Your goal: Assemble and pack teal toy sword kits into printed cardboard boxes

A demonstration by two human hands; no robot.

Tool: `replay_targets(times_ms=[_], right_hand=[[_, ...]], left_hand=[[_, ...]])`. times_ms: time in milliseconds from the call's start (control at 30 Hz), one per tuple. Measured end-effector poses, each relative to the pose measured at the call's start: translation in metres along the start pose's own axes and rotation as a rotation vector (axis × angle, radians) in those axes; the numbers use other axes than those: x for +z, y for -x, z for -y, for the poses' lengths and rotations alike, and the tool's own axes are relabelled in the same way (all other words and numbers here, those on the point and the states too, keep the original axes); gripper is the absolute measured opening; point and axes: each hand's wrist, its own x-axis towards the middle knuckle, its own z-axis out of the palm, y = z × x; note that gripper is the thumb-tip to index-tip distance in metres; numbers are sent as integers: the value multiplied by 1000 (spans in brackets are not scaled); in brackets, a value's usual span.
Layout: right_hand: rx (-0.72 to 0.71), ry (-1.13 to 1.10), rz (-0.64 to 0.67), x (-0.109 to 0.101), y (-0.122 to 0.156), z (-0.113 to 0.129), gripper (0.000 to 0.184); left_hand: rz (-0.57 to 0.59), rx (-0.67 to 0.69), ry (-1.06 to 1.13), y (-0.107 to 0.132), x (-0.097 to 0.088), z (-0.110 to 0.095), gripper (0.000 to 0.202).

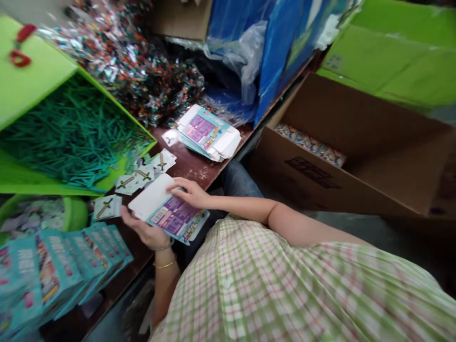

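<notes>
The fingers of the right hand [190, 192] rested on the upper face of a flat carton [174, 216], slightly apart. The left hand [149, 232] supported the carton from its left side, the thumb standing out beyond the edge; its other fingers were hidden below, so I could not tell if they were clamped. The carton was tilted over the border of the tabletop [197, 173], and its lower corner hung above the lap. A narrow dark-red strip gave some room between the hands and the stack of flat cartons [208, 130]; on the left, cards [144, 175] came close to the carton.

The carton was light blue, with a purple printed panel, a barcode and a white flap.

There was one carton in the hands and one stack ahead. At least four sword pictures were visible on the cards. Farther out were one green bin [28, 179] of teal pieces, one green basin [76, 213], one brown box [370, 194] and several filled-out cartons [60, 270], overlapping too much for an exact count
</notes>
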Motion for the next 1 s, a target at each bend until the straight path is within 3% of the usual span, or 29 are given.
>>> replay_targets(times_ms=[67,200,300,367,433,500,600,700,833,1000], right_hand=[[-11,-76,72,-4,6,-5,32],[-32,-105,289,-17,12,-7,44],[5,-23,339,-22,8,-4,37],[26,-6,230,-22,0,-5,38],[72,-8,134,-22,-8,-8,68],[131,31,170,-27,-15,-12,80],[152,204,320,-38,-19,-15,55],[2,412,344,-48,-17,-10,31],[-171,448,396,-47,-11,0,35],[-45,324,419,-30,-5,-3,34]], left_hand=[[24,-182,76,0,-7,6,73],[230,-650,320,-8,-26,22,64],[259,-833,385,-14,-30,29,52],[264,-855,410,-14,-27,28,42],[294,-847,431,-11,-21,27,36],[324,-825,447,-6,-15,25,36],[318,-775,476,2,-6,25,36],[284,-743,476,5,4,27,33],[324,-715,471,2,16,30,30],[374,-681,459,1,20,38,40]])
